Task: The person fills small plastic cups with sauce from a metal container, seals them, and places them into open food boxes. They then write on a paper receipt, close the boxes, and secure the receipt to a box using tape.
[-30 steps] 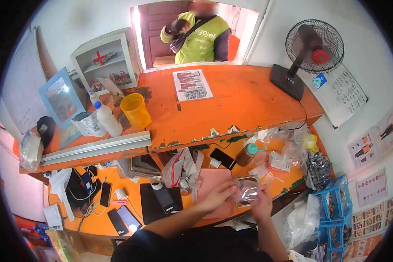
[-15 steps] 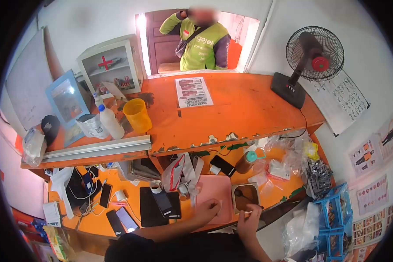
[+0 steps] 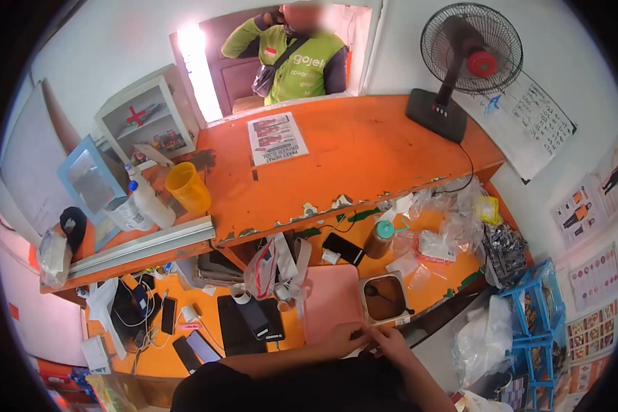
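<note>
My left hand is at the front edge of a pink tray, fingers curled in a pinch. My right hand meets it just to the right, with its fingers also drawn together. Whatever is between the fingertips is too small to make out. Beyond my right hand stands a square metal pan of something brown, with a dark ladle lying in it.
Left of the tray lie a black tablet-like slab, a card reader and phones. A bottle stands behind the pan. The raised orange counter holds a fan. Beyond it, a person stands at the window.
My hands have come together and moved closer to my body. Earlier the left was over the tray and the right beside the pan with a thin pale thing. The view has shifted.
</note>
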Action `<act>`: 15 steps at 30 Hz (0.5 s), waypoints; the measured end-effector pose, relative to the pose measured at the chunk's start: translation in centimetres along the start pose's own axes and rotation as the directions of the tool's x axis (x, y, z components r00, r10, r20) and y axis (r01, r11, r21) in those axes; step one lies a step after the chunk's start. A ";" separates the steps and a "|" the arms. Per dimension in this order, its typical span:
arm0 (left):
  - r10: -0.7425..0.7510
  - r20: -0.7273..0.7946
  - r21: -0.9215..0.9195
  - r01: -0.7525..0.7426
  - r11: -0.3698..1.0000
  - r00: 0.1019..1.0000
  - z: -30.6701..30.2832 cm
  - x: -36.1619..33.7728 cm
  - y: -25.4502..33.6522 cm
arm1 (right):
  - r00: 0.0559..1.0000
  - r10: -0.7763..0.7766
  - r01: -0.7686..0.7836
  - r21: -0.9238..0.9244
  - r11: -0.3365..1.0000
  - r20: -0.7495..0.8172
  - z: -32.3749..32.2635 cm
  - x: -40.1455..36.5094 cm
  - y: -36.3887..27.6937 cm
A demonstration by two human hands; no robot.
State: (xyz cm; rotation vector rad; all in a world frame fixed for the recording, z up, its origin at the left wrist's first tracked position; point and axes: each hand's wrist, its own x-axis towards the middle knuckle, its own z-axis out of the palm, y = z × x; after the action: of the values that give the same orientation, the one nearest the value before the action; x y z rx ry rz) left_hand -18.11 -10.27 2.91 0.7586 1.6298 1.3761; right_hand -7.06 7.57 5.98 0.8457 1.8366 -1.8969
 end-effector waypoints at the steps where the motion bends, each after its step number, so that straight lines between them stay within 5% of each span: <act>1: 0.059 -0.005 0.126 -0.058 0.990 0.998 0.3 -0.2 0.6 | 1.000 -0.003 0.002 -0.103 0.995 -0.010 -0.2 -0.3 0.0; 2: 0.117 0.035 0.184 -0.121 0.975 0.993 0.4 0.3 0.0 | 0.999 -0.042 0.036 -0.231 0.972 -0.024 -0.8 0.2 0.7; 4: -0.122 0.132 -0.225 0.150 0.963 0.984 1.8 0.6 -2.6 | 0.997 -0.014 0.036 -0.282 0.959 0.079 -2.7 0.8 1.7; 5: -0.214 0.194 -0.277 0.263 0.924 0.957 5.5 -4.6 -3.6 | 0.991 0.107 -0.084 -0.234 0.969 0.085 -0.7 -4.7 5.0; 8: -0.151 0.142 0.068 0.143 0.987 0.978 0.9 1.9 -2.5 | 0.990 0.009 0.014 -0.165 0.986 0.138 -3.8 -1.0 0.1; 9: 0.010 0.173 0.049 -0.018 0.999 0.985 0.4 2.0 -1.7 | 0.990 -0.017 0.032 -0.104 0.994 0.138 -3.6 -1.1 -0.1; 10: -0.022 0.218 0.074 0.006 0.997 0.976 0.3 2.3 -2.0 | 0.984 -0.024 0.042 -0.097 0.994 0.177 -3.7 -0.6 0.4; 13: 0.041 0.249 0.328 -0.124 0.936 0.968 0.6 2.1 -0.5 | 0.974 0.086 -0.024 -0.280 0.960 0.210 -3.2 0.4 1.2; 14: -0.050 0.242 0.459 -0.069 0.886 0.969 0.6 1.4 1.7 | 0.970 0.097 -0.033 -0.278 0.960 0.221 -2.5 0.4 2.0; 15: -0.062 0.239 0.456 -0.055 0.888 0.969 0.8 1.3 1.3 | 0.995 -0.041 0.077 -0.416 0.906 0.094 -1.5 0.5 2.9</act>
State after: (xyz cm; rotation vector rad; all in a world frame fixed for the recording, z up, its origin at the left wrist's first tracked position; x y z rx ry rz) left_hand -18.09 -8.50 3.90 1.1533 1.7690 0.8464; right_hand -5.36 8.92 3.52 0.5592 2.1260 -1.4543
